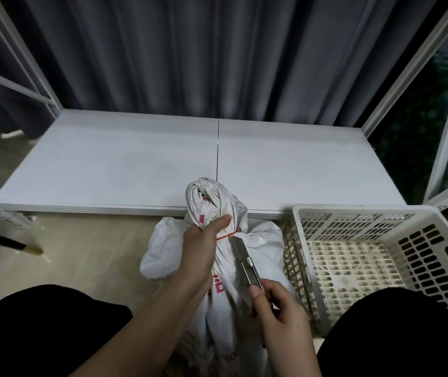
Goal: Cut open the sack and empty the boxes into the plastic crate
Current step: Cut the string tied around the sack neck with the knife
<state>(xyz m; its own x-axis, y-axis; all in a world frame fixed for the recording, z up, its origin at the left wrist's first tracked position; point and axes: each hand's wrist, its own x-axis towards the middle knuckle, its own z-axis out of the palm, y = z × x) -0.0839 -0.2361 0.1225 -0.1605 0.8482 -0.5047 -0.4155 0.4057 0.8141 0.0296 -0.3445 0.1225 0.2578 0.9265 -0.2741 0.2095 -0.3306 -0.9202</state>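
1. Your left hand (199, 248) grips the bunched neck of the white sack (258, 248), which stands on the floor between your knees
2. Your right hand (277, 308) holds a utility knife (246, 263), blade at the red tie (226, 235)
3. The plastic crate (380, 213) sits just right of the sack

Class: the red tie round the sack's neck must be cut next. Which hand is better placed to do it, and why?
Right. The right hand holds the utility knife, blade at the red tie; the left hand grips the sack neck.
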